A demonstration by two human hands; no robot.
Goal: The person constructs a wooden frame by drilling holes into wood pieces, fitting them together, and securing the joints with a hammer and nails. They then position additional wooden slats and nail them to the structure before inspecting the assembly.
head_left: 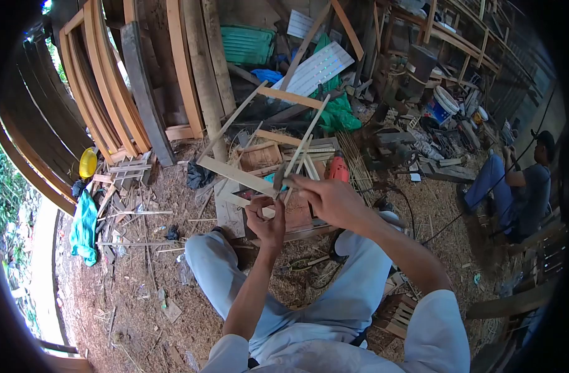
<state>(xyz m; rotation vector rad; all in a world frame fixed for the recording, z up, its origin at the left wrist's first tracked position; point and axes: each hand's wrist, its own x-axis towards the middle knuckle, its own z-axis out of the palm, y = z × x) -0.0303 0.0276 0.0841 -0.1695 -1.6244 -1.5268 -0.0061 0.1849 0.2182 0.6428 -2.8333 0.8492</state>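
A light wooden frame of thin slats [237,174] stands tilted before me, its near corner at my hands. My left hand [265,222] is closed at that corner, thumb and forefinger curled into a ring; what they pinch is too small to make out. My right hand [329,198] is wrapped round a hammer [278,178], its dark head just above the corner and its handle mostly hidden by my fingers. Beneath the frame is a low wooden work surface [229,217] with wood pieces on it. A red power drill [338,168] lies just beyond my right hand.
Wood shavings and offcuts cover the ground [147,280]. Tall timber frames [104,81] lean at the back left. Green plastic sheeting [341,112] and a white slatted panel [318,67] lie behind. Another person [527,186] sits at the right, near a dark cable [443,229].
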